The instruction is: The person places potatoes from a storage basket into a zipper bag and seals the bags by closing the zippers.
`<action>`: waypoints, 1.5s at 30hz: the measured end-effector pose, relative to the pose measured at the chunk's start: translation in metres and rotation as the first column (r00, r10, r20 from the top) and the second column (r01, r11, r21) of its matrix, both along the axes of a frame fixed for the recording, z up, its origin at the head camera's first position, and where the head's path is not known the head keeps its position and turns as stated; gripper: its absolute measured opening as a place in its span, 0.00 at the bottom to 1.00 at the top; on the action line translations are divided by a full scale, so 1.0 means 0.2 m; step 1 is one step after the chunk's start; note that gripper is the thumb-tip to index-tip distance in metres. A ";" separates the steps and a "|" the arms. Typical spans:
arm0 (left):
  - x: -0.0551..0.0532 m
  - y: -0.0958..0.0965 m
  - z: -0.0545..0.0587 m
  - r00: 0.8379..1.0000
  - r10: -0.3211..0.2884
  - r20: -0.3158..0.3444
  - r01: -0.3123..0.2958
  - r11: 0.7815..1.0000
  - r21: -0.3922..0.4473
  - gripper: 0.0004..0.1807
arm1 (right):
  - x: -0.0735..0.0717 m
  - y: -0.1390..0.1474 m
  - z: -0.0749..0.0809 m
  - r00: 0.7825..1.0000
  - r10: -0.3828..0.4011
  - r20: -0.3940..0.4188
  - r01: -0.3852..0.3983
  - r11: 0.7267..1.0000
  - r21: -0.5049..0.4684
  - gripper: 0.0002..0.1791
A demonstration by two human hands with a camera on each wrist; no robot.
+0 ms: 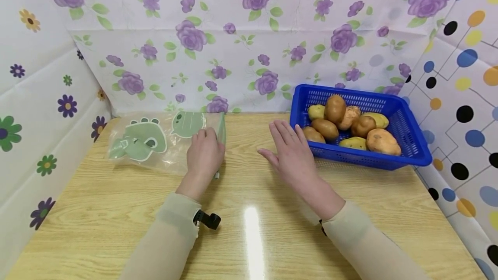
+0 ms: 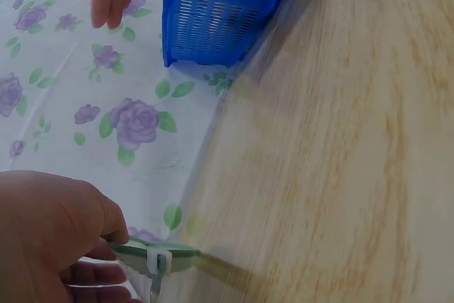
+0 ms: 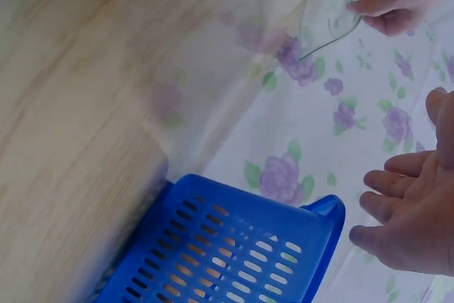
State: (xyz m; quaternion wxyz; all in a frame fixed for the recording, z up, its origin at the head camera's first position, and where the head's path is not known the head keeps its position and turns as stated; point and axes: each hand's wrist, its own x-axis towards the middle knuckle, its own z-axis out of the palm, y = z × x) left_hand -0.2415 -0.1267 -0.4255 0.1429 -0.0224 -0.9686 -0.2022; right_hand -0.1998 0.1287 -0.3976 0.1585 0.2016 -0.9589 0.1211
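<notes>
On the left of the table lies a clear zip bag (image 1: 145, 141) with green dinosaur prints. My left hand (image 1: 205, 152) pinches its green-edged opening between thumb and fingers; in the left wrist view a white zip slider (image 2: 158, 257) shows on that edge, beside the fingers. My right hand (image 1: 293, 159) is held out with fingers straight, just left of a blue plastic basket (image 1: 359, 158), holding nothing. In the right wrist view its fingers (image 3: 386, 204) appear apart from the basket's rim. Several brown and yellow potatoes (image 1: 325, 129) lie in the basket.
The wooden table (image 1: 233, 193) meets a flower-printed cloth wall (image 1: 233, 77) right behind the bag and basket. A dotted cloth wall (image 1: 463, 133) stands close to the basket's right end. Another flowered cloth (image 1: 46, 133) closes off the left side.
</notes>
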 end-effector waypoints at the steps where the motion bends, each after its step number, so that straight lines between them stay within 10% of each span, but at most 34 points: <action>1: 0.00 0.00 0.00 1.000 0.001 -0.002 -0.001 1.000 0.008 0.08 | 0.00 -0.01 0.00 1.000 0.011 -0.012 -0.011 1.000 -0.013 0.44; 11: -0.01 -0.05 -0.02 0.993 -0.048 -0.110 0.060 0.993 0.099 0.10 | -0.01 -0.08 -0.03 0.995 0.103 -0.017 -0.104 0.981 -0.165 0.40; 17: 0.04 -0.06 0.09 0.995 -0.034 -0.097 0.053 0.980 0.192 0.05 | -0.01 -0.12 -0.04 0.983 0.120 0.141 -0.076 0.955 -0.285 0.38; 35: 0.06 -0.04 0.20 0.988 -0.001 -0.153 0.054 0.937 0.344 0.06 | -0.14 -0.24 -0.03 0.803 0.305 0.513 0.110 0.769 -0.629 0.39; 45: 0.09 -0.04 0.24 0.992 -0.047 -0.118 0.089 0.919 0.383 0.06 | -0.20 -0.29 -0.02 0.761 0.344 0.550 0.204 0.678 -0.706 0.38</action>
